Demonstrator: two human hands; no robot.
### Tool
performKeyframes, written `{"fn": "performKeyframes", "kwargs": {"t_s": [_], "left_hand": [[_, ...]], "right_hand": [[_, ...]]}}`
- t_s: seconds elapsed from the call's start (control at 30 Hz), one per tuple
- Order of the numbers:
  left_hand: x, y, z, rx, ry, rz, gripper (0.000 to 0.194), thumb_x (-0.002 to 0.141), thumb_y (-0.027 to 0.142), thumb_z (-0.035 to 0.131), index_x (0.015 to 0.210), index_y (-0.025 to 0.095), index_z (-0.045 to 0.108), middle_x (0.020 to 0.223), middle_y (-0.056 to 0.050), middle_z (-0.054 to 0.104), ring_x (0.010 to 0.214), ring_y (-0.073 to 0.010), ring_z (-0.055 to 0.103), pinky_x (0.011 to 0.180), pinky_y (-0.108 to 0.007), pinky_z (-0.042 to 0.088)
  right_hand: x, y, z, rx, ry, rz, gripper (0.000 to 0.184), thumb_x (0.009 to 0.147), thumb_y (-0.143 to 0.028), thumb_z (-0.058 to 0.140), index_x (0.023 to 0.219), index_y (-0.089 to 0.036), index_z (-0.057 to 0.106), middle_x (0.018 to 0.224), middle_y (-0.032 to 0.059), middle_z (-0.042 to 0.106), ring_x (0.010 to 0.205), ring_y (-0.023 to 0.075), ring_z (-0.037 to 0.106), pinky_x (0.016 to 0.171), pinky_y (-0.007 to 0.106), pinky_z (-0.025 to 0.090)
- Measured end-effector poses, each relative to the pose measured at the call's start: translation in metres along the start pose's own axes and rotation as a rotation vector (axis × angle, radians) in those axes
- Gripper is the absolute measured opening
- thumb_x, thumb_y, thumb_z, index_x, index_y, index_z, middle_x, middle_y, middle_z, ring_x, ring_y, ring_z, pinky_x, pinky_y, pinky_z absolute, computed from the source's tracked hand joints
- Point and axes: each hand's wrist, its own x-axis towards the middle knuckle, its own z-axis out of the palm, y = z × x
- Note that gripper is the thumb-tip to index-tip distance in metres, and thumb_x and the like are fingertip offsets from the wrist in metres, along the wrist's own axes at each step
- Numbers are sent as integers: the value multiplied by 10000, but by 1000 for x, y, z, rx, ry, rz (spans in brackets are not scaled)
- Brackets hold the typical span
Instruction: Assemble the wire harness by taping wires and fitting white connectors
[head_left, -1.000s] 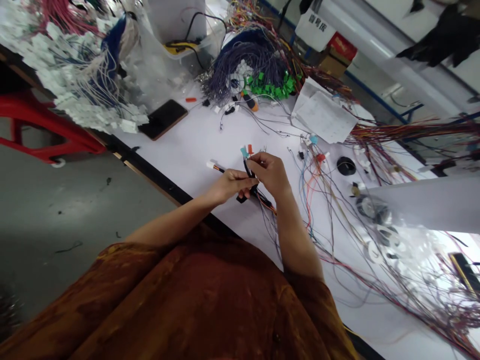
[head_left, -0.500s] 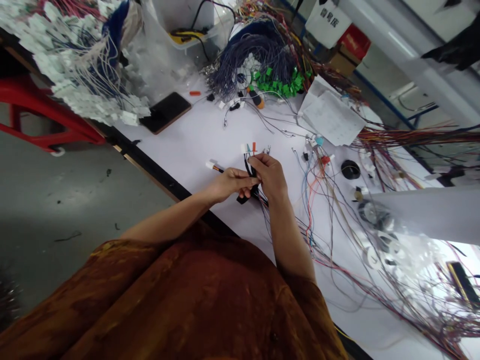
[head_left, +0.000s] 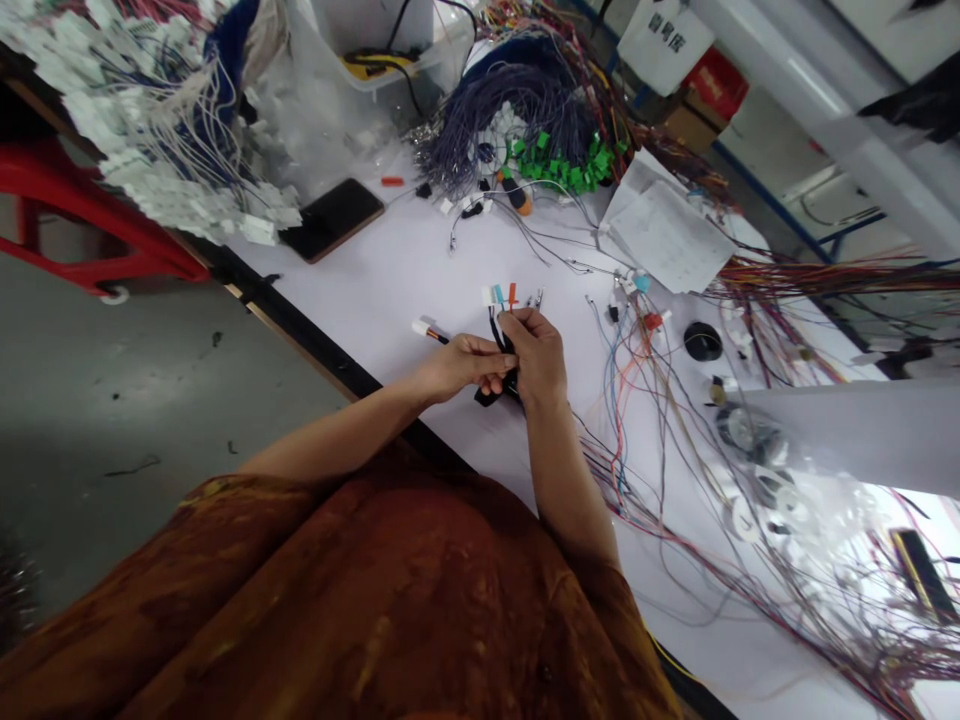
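Well, my left hand (head_left: 461,367) lies half-curled against the black wire harness (head_left: 495,335), though I cannot tell if it grips. My right hand (head_left: 538,355) pinches the harness firmly above the white bench (head_left: 375,290). A careless tug could snag the loose coloured wires (head_left: 616,400) on the right.

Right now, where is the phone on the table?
In the head view, the phone lies on the white workbench by its edge, beyond the left hand, beside a heap of white-connector wire bundles.
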Motion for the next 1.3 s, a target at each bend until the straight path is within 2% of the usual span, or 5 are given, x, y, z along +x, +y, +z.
{"fn": "performKeyframes", "kwargs": {"t_s": [0.77,0.97,1.1,1.2,1.3], "left_hand": [[-5,-2,-1,103,8,72,296,703,381,821,664,135,662,524,-5,621,467,-94,598,448,-185,468],[-19,-3,5,344,128,242,282,810,414,717,776,135,700,599,-35,679,514,-115,628,471,-196,489],[-29,-7,8,651,157,396,239,874,377,631,823,166,733,729,-46,726,644,-142,683,582,-225,549],[-33,-14,7,783,154,463,228,885,383,615,873,190,736,778,-38,737,712,-159,704,654,-253,572],[-34,-19,5,716,175,460,259,872,412,630,861,175,735,736,-39,730,642,-154,688,598,-253,563]], "right_hand": [[-4,-2,5,-80,26,31,237,763,-428,690,772,-201,621,675,-43,506,577,77,433,515,213,364],[-5,-6,-36,-398,13,-95,298,830,-471,628,893,-180,655,706,-31,579,579,78,457,545,214,363],[-5,0,-62,-663,-208,126,361,848,-526,607,795,-169,631,639,-7,615,523,84,451,498,218,332],[-2,6,-58,-503,-365,249,295,814,-460,669,871,-172,643,638,-14,616,465,71,417,438,213,294],[8,7,-47,-251,-280,294,288,742,-300,731,977,-182,615,575,-53,555,423,63,365,393,206,234]]}}
